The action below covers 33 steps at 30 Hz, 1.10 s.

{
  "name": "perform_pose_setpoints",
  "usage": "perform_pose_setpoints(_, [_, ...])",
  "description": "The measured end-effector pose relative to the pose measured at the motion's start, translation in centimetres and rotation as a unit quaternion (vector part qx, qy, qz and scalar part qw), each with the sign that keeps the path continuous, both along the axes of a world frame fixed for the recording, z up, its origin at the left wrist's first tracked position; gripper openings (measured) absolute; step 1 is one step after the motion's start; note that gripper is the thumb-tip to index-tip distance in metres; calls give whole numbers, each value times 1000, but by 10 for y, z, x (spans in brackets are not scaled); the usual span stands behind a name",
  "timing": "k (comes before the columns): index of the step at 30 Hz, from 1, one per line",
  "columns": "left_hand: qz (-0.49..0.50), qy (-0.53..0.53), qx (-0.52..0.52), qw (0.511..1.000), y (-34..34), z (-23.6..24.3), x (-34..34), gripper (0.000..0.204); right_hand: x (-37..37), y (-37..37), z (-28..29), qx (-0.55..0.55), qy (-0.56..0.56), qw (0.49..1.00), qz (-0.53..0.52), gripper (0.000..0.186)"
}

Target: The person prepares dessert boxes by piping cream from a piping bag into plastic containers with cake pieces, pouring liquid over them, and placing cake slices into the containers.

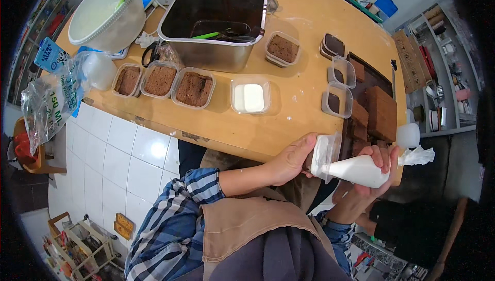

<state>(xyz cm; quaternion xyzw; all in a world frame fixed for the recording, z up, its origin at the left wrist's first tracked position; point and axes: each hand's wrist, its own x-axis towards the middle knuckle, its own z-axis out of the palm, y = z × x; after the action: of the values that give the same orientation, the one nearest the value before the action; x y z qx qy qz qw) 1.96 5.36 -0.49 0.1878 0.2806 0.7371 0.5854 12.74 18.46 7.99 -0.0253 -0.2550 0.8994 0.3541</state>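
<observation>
The right hand point(380, 162), right of centre in the frame, is grasping the full, swollen part of a white piping bag point(361, 171), its fingers curling around the plastic while the twisted tail is sticking out toward the right edge. The left hand point(291, 163) is grasping a clear tub point(336, 147) by its left side, thumb lying along the wall and the other fingers mostly hiding behind it. That tub is sitting in the air just right of the lower centre, tilting toward the bag, whose narrow end is reaching in at its mouth. White cream is showing inside; whether any is flowing now, I cannot tell.

The step in hand is, I judge, piping cream over a tub's contents. The next move seems to be calling for even pressure from the right hand, with the left turning the tub so the layer is reaching every corner.

Farther out, a cream-topped tub point(251, 97) is standing at the centre of the table point(294, 121). Three cake-filled tubs point(194, 89) are lining up left of it, and another cake tub point(283, 49) is standing above. A deep metal pan point(206, 58) is occupying the upper centre, a white bowl point(105, 20) the upper left. Toward the right, brown cake blocks point(380, 110) are lying on a dark tray point(382, 78).
</observation>
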Motion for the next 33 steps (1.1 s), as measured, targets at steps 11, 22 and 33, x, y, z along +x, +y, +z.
perform_pose_setpoints(11, [-2, 35, -7, 999, -2, 5, -1, 66, -5, -5, -1, 25, -46, 998, -19, 31])
perform_pose_setpoints(22, [9, 103, -31, 994, -5, 10, -1, 65, -3, -9, 3, 64, -71, 992, -82, 45])
perform_pose_setpoints(33, [39, 138, -5, 990, -2, 8, 5, 50, -8, -5, 7, 128, -50, 986, -94, 38])
